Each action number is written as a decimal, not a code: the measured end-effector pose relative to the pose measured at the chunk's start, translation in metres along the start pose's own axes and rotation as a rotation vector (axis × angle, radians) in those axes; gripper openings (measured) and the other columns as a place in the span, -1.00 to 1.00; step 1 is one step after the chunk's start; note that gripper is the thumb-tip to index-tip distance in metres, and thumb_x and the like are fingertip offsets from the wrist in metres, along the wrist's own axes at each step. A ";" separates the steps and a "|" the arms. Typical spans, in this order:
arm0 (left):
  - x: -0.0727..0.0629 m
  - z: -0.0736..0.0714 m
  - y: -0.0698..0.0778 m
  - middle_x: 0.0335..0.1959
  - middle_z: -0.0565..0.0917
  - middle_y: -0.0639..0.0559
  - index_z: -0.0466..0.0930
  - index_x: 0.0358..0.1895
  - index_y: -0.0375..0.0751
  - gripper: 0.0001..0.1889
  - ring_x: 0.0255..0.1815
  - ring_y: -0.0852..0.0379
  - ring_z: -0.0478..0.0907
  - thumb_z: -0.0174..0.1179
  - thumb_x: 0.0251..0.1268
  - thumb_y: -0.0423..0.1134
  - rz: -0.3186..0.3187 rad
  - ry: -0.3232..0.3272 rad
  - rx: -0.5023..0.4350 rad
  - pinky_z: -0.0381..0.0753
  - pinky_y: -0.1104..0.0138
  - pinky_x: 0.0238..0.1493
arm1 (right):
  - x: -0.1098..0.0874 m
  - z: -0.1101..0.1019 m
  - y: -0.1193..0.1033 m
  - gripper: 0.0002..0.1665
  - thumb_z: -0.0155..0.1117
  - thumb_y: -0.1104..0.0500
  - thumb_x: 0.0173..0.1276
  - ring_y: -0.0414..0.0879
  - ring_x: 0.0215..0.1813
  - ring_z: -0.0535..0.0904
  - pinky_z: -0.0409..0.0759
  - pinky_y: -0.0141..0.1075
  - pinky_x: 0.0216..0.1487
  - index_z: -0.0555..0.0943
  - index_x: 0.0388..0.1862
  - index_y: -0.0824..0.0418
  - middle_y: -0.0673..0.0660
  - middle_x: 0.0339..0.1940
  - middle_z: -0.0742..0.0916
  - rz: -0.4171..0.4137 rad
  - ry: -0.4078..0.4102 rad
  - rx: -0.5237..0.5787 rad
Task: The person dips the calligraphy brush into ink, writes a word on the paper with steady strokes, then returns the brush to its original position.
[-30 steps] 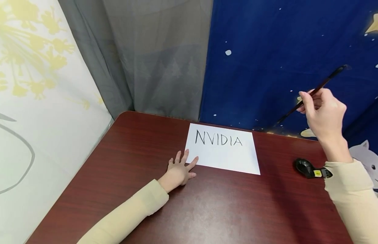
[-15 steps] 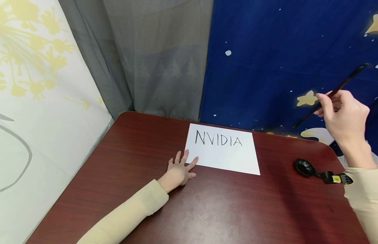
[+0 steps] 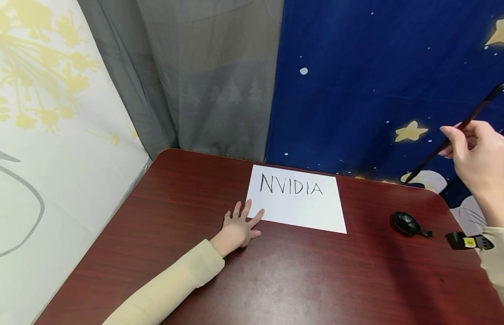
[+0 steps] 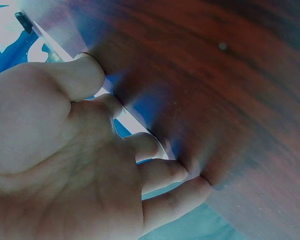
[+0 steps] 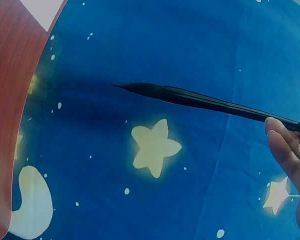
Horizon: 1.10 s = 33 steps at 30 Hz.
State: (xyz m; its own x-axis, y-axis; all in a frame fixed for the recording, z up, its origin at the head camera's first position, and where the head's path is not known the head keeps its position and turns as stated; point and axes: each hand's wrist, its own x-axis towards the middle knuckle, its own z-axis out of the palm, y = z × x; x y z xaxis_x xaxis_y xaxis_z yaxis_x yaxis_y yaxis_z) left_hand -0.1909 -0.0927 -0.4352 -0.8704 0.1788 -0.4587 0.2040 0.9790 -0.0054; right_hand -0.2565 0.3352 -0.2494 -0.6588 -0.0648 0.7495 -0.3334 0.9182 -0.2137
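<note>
A white sheet of paper [image 3: 296,211] with "NVIDIA" written on it in black lies near the table's back edge. My left hand [image 3: 237,229] rests with fingers spread at the sheet's lower left corner, some fingertips on the paper. At the far right, my right hand [image 3: 481,158] pinches a dark writing brush [image 3: 476,108] and holds it above the table. In the right wrist view the black pointed bristles of the brush [image 5: 145,90] touch nothing. Below that hand, a small black dish [image 3: 406,223] with a short handle stands on the table; its contents are unclear.
The brown table [image 3: 309,275] ends at a back edge against a grey curtain [image 3: 223,81] and a blue star-printed curtain [image 3: 337,104]. A white patterned cloth [image 3: 65,189] hangs at the left. A black device [image 3: 463,241] with a yellow label sits at the right sleeve.
My right hand has moved to the right with the brush, leaving the dish fully uncovered. The left hand and the paper have stayed put.
</note>
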 end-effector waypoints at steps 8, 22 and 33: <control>0.002 0.001 0.000 0.68 -0.30 -0.01 -0.22 0.66 0.36 -0.33 0.66 -0.12 -0.32 -0.25 0.60 0.19 -0.004 -0.004 0.006 0.06 -0.05 0.52 | 0.002 -0.005 0.009 -0.72 0.19 0.22 0.55 -0.77 -0.60 0.24 0.21 -0.80 -0.53 0.58 -0.16 0.50 -0.38 -0.63 0.51 0.046 0.018 0.113; 0.001 0.001 0.000 0.68 -0.30 -0.01 -0.23 0.66 0.36 -0.33 0.66 -0.12 -0.31 -0.25 0.60 0.19 -0.006 -0.007 0.014 0.06 -0.04 0.52 | 0.000 -0.004 0.030 -0.48 0.15 0.50 0.46 -0.69 -0.63 0.35 0.31 -0.82 -0.51 0.49 -0.28 -0.21 -0.54 -0.46 0.52 -0.030 0.102 0.412; 0.027 0.021 -0.006 0.67 -0.41 0.00 -0.37 0.64 0.42 -0.31 0.65 -0.14 -0.40 -0.33 0.58 0.26 0.001 -0.005 0.041 0.01 -0.08 0.53 | -0.003 -0.001 0.048 -0.75 0.18 0.50 0.44 -0.73 -0.63 0.29 0.24 -0.84 -0.52 0.57 -0.45 0.32 -0.61 -0.47 0.49 -0.023 0.105 0.353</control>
State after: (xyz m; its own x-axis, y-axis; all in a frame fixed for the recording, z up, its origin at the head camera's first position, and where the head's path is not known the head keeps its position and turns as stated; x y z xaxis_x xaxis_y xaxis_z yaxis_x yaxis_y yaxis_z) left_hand -0.2056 -0.0957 -0.4662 -0.8679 0.1791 -0.4634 0.2229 0.9740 -0.0411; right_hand -0.2697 0.3800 -0.2609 -0.5816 -0.0264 0.8130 -0.5717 0.7243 -0.3854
